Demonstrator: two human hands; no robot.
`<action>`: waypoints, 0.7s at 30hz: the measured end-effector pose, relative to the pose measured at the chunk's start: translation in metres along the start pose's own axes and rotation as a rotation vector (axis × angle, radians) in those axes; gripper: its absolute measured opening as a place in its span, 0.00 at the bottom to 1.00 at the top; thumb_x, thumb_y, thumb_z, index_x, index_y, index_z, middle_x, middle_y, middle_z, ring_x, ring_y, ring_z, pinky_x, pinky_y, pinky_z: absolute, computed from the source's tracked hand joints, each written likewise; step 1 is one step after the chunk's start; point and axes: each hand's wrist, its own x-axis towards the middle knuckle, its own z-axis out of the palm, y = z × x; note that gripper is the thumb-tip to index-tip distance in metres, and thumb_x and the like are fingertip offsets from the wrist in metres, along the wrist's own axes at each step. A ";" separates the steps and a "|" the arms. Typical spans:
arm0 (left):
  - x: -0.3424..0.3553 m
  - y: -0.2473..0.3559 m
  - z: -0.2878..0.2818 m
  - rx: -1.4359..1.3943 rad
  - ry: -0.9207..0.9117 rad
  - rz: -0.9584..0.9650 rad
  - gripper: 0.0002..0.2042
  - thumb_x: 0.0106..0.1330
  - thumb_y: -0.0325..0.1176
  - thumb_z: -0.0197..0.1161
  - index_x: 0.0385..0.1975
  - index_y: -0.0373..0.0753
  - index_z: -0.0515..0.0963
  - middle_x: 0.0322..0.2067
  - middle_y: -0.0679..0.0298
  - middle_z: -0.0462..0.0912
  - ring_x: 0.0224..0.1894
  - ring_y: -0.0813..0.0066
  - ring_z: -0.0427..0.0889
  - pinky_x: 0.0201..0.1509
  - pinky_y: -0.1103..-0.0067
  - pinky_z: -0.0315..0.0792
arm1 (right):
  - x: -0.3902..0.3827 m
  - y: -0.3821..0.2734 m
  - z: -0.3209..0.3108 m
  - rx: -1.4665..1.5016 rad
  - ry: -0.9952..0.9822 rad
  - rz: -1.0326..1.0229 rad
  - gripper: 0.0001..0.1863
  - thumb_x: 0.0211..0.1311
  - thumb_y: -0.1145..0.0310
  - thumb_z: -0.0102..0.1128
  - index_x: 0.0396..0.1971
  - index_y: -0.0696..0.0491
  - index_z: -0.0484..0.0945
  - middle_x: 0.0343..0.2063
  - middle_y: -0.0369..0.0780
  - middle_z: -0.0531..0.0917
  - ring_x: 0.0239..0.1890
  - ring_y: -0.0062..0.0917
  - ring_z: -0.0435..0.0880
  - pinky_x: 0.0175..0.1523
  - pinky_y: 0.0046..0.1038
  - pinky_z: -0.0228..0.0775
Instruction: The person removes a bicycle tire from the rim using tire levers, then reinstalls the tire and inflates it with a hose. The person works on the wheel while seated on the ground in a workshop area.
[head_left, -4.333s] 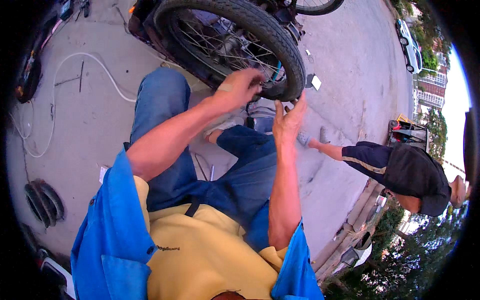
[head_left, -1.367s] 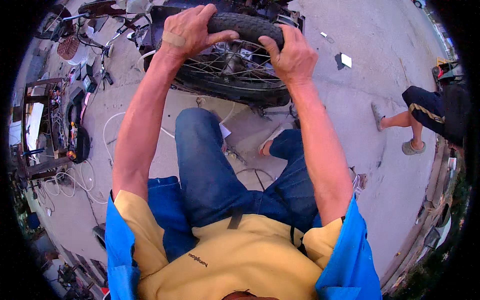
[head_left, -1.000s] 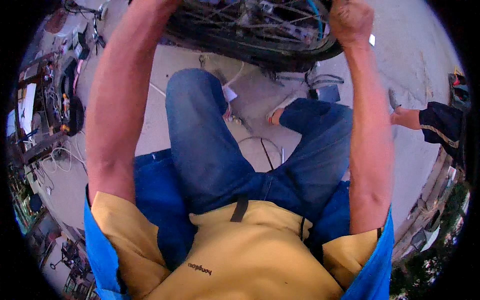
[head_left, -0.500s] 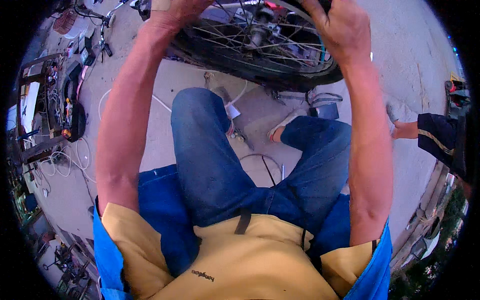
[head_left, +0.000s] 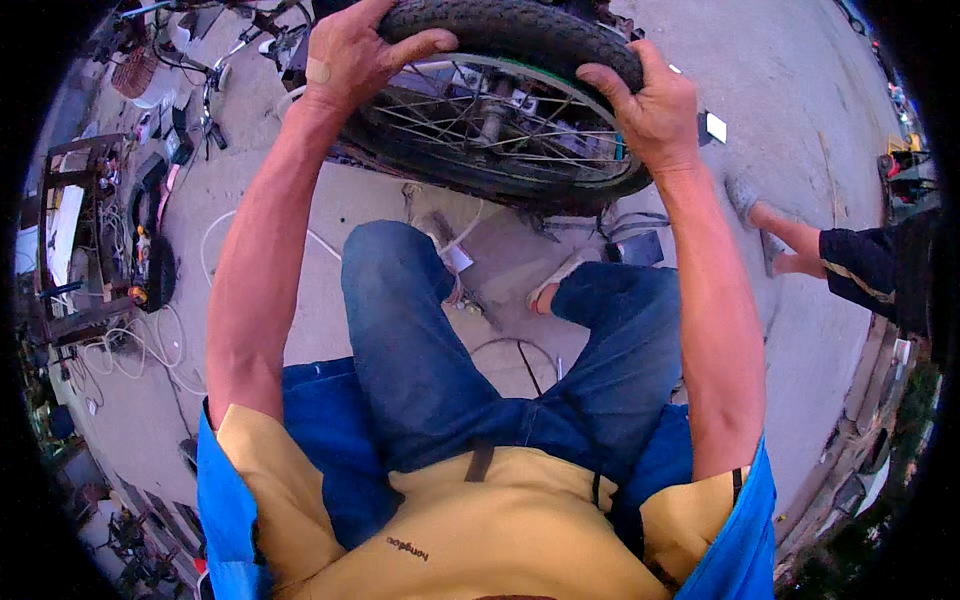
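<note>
On the left, a pale hose (head_left: 176,350) lay looped on the ground, well apart from the work. Next came the left hand (head_left: 345,55), a plaster near its wrist, half-closed around the black tyre (head_left: 505,25): its thumb pressed the near, inner side while its other fingers went over the far side. The upper edge of the view cut that hand off, so its fingertips could not be made out. Between the hands lay the far arc of the tyre, its long axis running left to right, touching both; neither hand was clearly nearer to its middle. The spoked wheel (head_left: 490,122) sat tilted just on the near side of that arc, its left end partly hidden by the left wrist. To the right, the right hand (head_left: 652,108) straddled the tyre likewise, thumb on the inner face, fingers curled over the outer side, their tips out of sight. Whether the tyre's edge sat inside the rim beneath either thumb was impossible to tell. Farther right stood a person in dark shorts (head_left: 860,265), cut off by the dark border.
</note>
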 end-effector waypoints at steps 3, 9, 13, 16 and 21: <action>0.006 -0.001 0.001 -0.038 0.015 0.082 0.31 0.54 0.65 0.74 0.40 0.41 0.82 0.29 0.53 0.87 0.33 0.52 0.88 0.37 0.65 0.81 | -0.002 -0.006 -0.008 -0.080 -0.026 0.047 0.30 0.56 0.38 0.73 0.40 0.53 0.82 0.28 0.47 0.87 0.34 0.49 0.88 0.37 0.44 0.79; 0.011 0.010 -0.006 -0.080 -0.086 0.036 0.27 0.53 0.57 0.80 0.39 0.40 0.83 0.27 0.53 0.86 0.29 0.55 0.86 0.37 0.68 0.79 | -0.052 -0.005 0.001 -0.135 0.232 0.169 0.34 0.56 0.37 0.72 0.45 0.53 0.78 0.34 0.44 0.86 0.36 0.49 0.86 0.41 0.43 0.80; 0.012 0.010 -0.009 -0.145 -0.134 0.003 0.26 0.52 0.52 0.82 0.41 0.39 0.83 0.28 0.55 0.87 0.28 0.62 0.86 0.38 0.71 0.79 | -0.059 0.012 0.004 -0.010 0.188 0.302 0.33 0.51 0.38 0.77 0.38 0.54 0.79 0.31 0.47 0.86 0.33 0.48 0.86 0.37 0.40 0.78; 0.013 0.013 -0.010 -0.190 -0.170 -0.040 0.25 0.53 0.49 0.82 0.42 0.38 0.82 0.28 0.56 0.87 0.29 0.65 0.85 0.40 0.72 0.80 | -0.044 0.027 -0.001 0.155 0.118 0.292 0.32 0.49 0.40 0.80 0.34 0.55 0.79 0.27 0.48 0.85 0.32 0.47 0.86 0.36 0.40 0.78; 0.009 0.014 -0.014 -0.215 -0.101 0.047 0.27 0.51 0.48 0.83 0.44 0.39 0.81 0.32 0.54 0.87 0.34 0.61 0.88 0.43 0.71 0.80 | -0.062 0.028 -0.002 0.068 0.158 0.221 0.31 0.51 0.44 0.80 0.41 0.55 0.79 0.33 0.48 0.86 0.36 0.47 0.87 0.39 0.39 0.78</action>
